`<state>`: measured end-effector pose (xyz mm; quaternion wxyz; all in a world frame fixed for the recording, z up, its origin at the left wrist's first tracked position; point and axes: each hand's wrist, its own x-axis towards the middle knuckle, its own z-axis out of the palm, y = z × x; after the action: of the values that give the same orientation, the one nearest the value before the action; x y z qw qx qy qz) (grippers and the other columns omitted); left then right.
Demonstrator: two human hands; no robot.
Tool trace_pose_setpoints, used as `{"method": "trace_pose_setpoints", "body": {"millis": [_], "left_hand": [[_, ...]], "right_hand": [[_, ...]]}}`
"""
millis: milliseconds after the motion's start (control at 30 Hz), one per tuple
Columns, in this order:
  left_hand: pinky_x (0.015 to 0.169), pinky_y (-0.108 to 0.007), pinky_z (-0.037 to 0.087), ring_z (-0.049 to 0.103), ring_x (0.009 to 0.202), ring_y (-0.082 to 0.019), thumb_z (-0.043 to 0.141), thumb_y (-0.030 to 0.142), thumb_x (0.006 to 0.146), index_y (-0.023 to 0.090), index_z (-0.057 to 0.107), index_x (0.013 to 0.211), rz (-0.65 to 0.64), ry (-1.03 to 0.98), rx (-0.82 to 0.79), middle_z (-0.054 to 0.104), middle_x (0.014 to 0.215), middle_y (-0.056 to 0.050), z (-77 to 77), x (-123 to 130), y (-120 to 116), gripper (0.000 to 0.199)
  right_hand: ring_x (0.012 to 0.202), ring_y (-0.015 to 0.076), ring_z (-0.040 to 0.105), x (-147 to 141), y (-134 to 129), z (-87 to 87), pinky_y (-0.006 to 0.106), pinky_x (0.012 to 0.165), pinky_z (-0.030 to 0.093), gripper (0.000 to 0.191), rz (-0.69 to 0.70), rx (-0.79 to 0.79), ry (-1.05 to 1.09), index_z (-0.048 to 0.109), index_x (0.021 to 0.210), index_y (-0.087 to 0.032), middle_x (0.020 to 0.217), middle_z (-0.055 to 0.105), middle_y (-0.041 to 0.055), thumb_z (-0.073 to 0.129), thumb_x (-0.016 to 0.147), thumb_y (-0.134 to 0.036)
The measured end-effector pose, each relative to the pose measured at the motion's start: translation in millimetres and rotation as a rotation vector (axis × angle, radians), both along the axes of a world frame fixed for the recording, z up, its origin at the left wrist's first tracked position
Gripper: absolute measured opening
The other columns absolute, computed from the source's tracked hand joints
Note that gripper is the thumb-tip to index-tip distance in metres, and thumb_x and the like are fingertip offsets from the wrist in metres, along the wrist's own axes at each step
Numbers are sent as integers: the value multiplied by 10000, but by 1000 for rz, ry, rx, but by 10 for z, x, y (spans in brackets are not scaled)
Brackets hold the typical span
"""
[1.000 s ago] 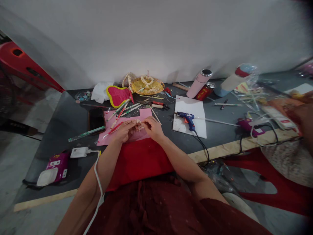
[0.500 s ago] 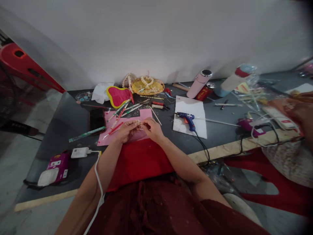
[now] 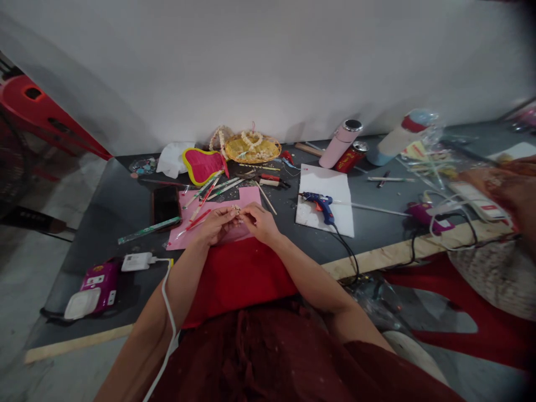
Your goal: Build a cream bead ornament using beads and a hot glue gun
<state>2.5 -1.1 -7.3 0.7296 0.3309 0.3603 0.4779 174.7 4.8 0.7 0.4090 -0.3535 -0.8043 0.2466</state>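
Small pale beads or shell-like bits (image 3: 237,210) are pinched between my two hands, above the pink paper (image 3: 250,194). My left hand (image 3: 218,224) has its fingers closed round them from the left. From the right, my right hand (image 3: 260,223) meets them with thumb and fingertips pressed together. The exact shape of the piece is too small to tell. Beyond the hands lie wrapped sticks (image 3: 226,187) and black-and-red pliers (image 3: 272,180). Behind those, a yellow basket (image 3: 253,148) holds pale strung pieces.
A blue glue gun (image 3: 320,206) rests on white paper (image 3: 310,178) at the right. Pink flask (image 3: 340,144), red can (image 3: 352,157) and bottle stand behind. A phone (image 3: 166,205) and purple power strip (image 3: 100,286) are left. A person's arm (image 3: 502,190) reaches in at far right.
The fingers of my right hand have shifted slightly around the small piece. My left hand keeps nearly the same place. The other person's arm at the far right has moved a little.
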Motion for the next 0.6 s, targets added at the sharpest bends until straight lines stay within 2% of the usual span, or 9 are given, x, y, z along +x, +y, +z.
{"method": "trace_pose_setpoints", "body": {"millis": [267, 467, 600], "left_hand": [[623, -219, 448, 575, 626, -95, 754, 279, 658, 113, 686, 785, -1, 21, 14, 647, 710, -31, 20, 4, -6, 220], [568, -212, 423, 546, 553, -85, 724, 288, 694, 111, 679, 766, -27, 51, 21, 634, 658, -28, 22, -16, -16, 196], [542, -203, 410, 536, 540, -81, 722, 307, 696, 110, 676, 765, -75, 74, 9, 628, 654, -30, 12, -22, -20, 214]], "right_hand": [[840, 132, 574, 3, -2, 7, 238, 729, 465, 124, 2, 0, 14, 569, 925, -196, 911, 594, 49, 469, 894, -262], [805, 131, 557, 12, 17, -22, 236, 683, 470, 272, 29, -31, 61, 549, 1081, -185, 962, 586, 62, 559, 846, -322], [806, 128, 558, -2, 16, -41, 246, 705, 474, 250, 76, -34, 58, 573, 1069, -188, 960, 593, 62, 543, 855, -315]]}}
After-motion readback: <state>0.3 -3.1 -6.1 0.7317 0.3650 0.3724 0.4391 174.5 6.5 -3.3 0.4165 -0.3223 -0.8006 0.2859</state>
